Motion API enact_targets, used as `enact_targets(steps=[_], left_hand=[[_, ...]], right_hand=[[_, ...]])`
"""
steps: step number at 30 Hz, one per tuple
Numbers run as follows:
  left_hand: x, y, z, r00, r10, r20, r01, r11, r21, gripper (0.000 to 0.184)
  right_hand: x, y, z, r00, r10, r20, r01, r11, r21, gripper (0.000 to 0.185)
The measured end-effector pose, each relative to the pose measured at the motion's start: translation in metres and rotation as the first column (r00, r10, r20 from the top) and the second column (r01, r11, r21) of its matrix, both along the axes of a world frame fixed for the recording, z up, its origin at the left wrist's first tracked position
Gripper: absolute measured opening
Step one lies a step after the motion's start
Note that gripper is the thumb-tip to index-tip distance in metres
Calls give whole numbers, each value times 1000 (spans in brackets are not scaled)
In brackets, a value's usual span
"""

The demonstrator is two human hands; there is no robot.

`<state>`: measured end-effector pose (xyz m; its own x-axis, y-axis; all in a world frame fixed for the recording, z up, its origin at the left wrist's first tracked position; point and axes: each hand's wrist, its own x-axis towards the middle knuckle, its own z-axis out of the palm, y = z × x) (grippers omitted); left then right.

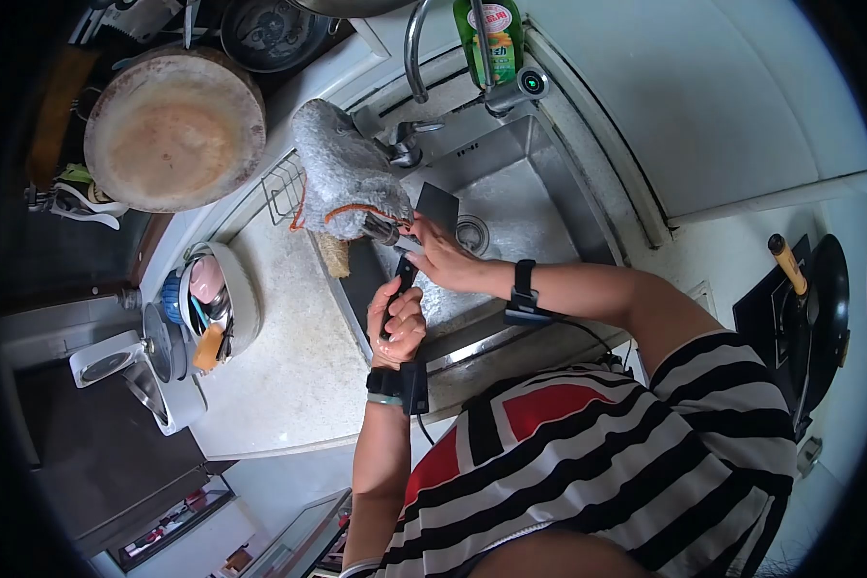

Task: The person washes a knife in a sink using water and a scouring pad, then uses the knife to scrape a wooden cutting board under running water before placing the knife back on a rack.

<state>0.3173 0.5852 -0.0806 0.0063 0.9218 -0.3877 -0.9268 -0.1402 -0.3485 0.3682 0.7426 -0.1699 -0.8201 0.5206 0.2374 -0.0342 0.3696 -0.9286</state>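
A: Left hand (400,318)?
B: Wrapped round the dark handle (405,276); the broad knife (437,207) points ahead of it, over the sink (525,193).
A: Right hand (445,260)?
B: Fingers against the blade; can't tell if pinching. Probably stiff, slick if wet. Handle's the safest hold.

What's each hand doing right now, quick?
Left hand: closed, holding the knife by its black handle.
Right hand: up against the knife; can't tell if it's gripping.
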Motion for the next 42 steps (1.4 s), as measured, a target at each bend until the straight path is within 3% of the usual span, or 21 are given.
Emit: enact_targets(steps=[5,8,11,13,14,17,18,19,21,23,24,26,29,30,31,33,35,36,37,38,42], left_hand=[[13,-12,0,993,-86,76,86,996,-2,36],[17,-14,-2,996,-7,92,15,996,-87,37],[17,-19,-4,998,-19,58,13,995,99,36],[19,-23,-2,1000,-20,-17,22,992,123,36],[20,-25,0,999,31,38,-30,999,-18,37],[15,-26,3,992,-76,-97,83,994,66,38],[12,-26,4,987,-108,-118,119,989,84,38],[8,-25,5,980,-139,-142,155,982,105,39],[3,-29,2,969,-168,-182,188,977,99,31],[5,-24,16,937,-239,-256,177,954,-243,15],[9,-22,21,853,-295,-431,148,927,-343,15],[17,-8,43,425,-531,-733,188,844,-502,56],[26,4,42,-249,-702,-668,60,677,-734,78],[26,5,44,-417,-730,-542,18,590,-808,83],[25,5,39,-405,-734,-546,9,594,-805,83],[26,2,26,-750,-587,-306,-164,613,-773,86],[29,6,25,-791,-563,-239,-185,593,-784,91],[31,7,25,-838,-525,-145,-222,572,-790,92],[32,8,25,-876,-480,-47,-262,554,-791,94],[33,10,27,-877,-479,-47,-261,555,-790,94],[32,12,26,-861,-508,-5,-278,479,-832,96]], right_hand=[[-17,23,-30,959,-177,223,188,982,-30,41],[-2,-9,-24,994,-77,80,78,997,-3,44],[12,-12,-8,998,-9,58,12,998,-56,46],[0,18,-22,952,-107,288,184,950,-253,47],[-7,26,-34,924,-289,249,317,945,-81,49],[0,4,-36,969,-236,67,235,972,25,52],[9,-6,-11,991,-53,123,76,977,-197,58],[19,-10,11,995,41,93,-22,981,-192,63],[2,-4,-15,989,-118,94,119,993,0,61],[-11,19,-30,952,-274,135,301,915,-269,56],[-17,34,-42,943,-284,176,333,838,-431,53],[-12,52,-36,938,-244,245,346,633,-692,50],[6,74,-43,942,-206,265,317,287,-904,45],[15,78,-35,919,-233,318,387,376,-842,44],[20,86,-43,922,-220,318,381,387,-840,44],[27,94,-59,835,-433,338,541,759,-363,45],[34,90,-16,914,-307,266,401,785,-472,45],[30,90,-16,964,-201,171,224,966,-126,45],[26,89,-16,991,-60,121,28,967,253,46],[24,76,-24,983,-152,104,100,915,391,44],[29,28,-8,997,21,75,-47,930,364,39]])
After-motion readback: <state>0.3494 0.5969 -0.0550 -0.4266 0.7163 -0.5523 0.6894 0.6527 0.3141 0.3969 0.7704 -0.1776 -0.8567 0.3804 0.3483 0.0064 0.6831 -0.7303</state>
